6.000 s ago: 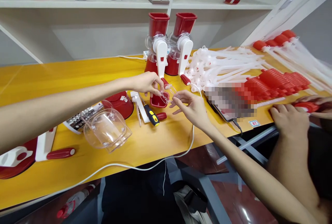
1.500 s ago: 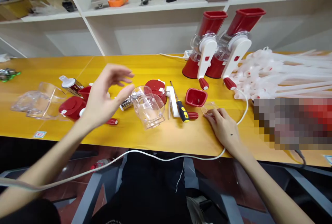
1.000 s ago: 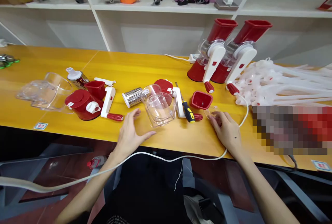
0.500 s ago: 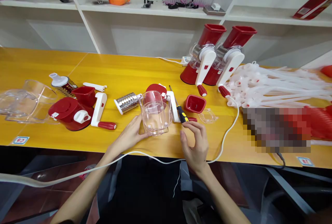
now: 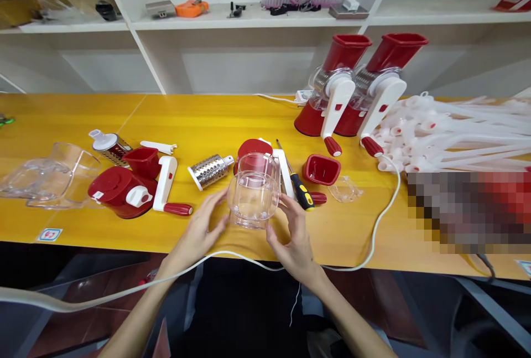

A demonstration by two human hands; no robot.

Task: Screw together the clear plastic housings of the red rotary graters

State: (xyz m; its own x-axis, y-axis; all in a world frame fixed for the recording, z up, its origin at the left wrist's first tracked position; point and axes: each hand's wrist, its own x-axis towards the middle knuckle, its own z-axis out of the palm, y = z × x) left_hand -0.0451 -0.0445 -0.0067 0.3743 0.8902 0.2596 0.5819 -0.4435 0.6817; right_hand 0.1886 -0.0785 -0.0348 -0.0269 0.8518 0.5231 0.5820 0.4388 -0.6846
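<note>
A clear plastic grater housing [image 5: 254,203] is at the table's front middle, its round opening tilted up. My right hand [image 5: 292,233] grips its right side, thumb low and fingers higher up. On the other side my left hand [image 5: 205,225] is close by, thumb and fingers apart; whether it touches the plastic I cannot tell. Behind the housing, partly hidden, are a red base [image 5: 255,149] and a white crank [image 5: 283,172] with a red handle. A metal grating drum [image 5: 210,171] lies to the left. Right of the crank lie a black-and-yellow screwdriver [image 5: 302,191] and a red hopper [image 5: 321,170].
Two assembled red graters [image 5: 321,95] stand at the back right beside a pile of white plastic parts [image 5: 456,131]. A second set, with red base [image 5: 120,192] and clear housing [image 5: 45,178], lies left. A white cable [image 5: 375,231] crosses the front edge.
My right hand has moved left from beside the screwdriver onto the housing's right side. My left hand has loosened and shifted slightly off the housing. The camera view has shifted a little.
</note>
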